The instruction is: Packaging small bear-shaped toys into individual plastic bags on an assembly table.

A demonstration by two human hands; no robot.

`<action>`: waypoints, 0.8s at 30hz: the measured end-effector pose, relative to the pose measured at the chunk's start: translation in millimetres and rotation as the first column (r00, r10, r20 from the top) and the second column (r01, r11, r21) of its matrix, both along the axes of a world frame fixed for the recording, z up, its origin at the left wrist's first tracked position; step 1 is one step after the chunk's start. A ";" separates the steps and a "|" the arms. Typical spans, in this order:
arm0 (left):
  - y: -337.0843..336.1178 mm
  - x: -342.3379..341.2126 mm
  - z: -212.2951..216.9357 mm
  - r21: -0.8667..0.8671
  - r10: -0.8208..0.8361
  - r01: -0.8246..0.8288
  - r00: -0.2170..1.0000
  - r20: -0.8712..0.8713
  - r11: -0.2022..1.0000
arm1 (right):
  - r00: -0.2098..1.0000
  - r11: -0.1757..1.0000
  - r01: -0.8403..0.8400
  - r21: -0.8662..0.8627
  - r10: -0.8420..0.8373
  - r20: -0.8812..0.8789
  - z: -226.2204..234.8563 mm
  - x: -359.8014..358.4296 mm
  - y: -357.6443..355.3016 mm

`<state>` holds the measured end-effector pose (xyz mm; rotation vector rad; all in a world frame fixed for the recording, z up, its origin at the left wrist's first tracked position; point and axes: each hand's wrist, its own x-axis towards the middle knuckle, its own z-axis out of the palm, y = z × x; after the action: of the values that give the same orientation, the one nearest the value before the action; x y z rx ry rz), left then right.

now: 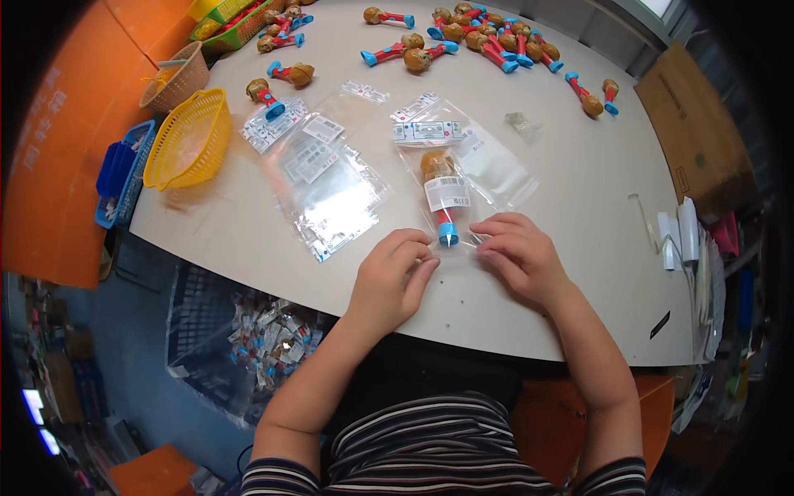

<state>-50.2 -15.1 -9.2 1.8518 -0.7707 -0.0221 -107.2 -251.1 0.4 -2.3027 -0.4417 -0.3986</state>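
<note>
A clear plastic bag (pixel 418 178) lies flat in front of me. Inside it is a microphone-shaped toy with a brown round head (pixel 436 162), red handle and blue end, partly covered by a white label (pixel 447 193). At the bag's lower left corner, the fingers of my left hand (pixel 389 279) curl against the plastic. My right hand (pixel 524 258) has its fingers bent in at the lower right corner, the thumb beneath them. Another clear bag (pixel 501 175) lies partly under the filled one. A stack of flat bags (pixel 335 198) rests to the left.
Several loose toys (pixel 496 41) are piled at the table's far side. A yellow basket (pixel 194 136) and a blue basket (pixel 136 178) stand at the left. Below the table's left edge, a lined crate (pixel 203 331) holds packed toys. A cardboard box (pixel 695 132) leans at right.
</note>
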 end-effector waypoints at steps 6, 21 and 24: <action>2.9 9.0 -1.7 0.011 -0.096 0.099 0.936 0.339 0.995 | 0.999 0.997 -0.023 0.077 0.025 -0.020 5.0 2.0 -4.1; 14.2 2.5 -5.6 -0.210 -0.165 0.091 0.914 -0.370 0.974 | 0.892 0.927 0.174 0.331 -0.006 -0.452 7.6 -3.1 8.4; 8.7 2.4 -6.4 -0.235 -0.138 0.032 0.882 -0.451 0.971 | 0.922 0.943 0.119 0.311 0.011 -0.387 4.4 -0.3 12.0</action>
<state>-47.8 -6.4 -15.6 1.5116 -0.4909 -0.4099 -107.4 -239.1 4.8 -2.0003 -0.1014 -0.0320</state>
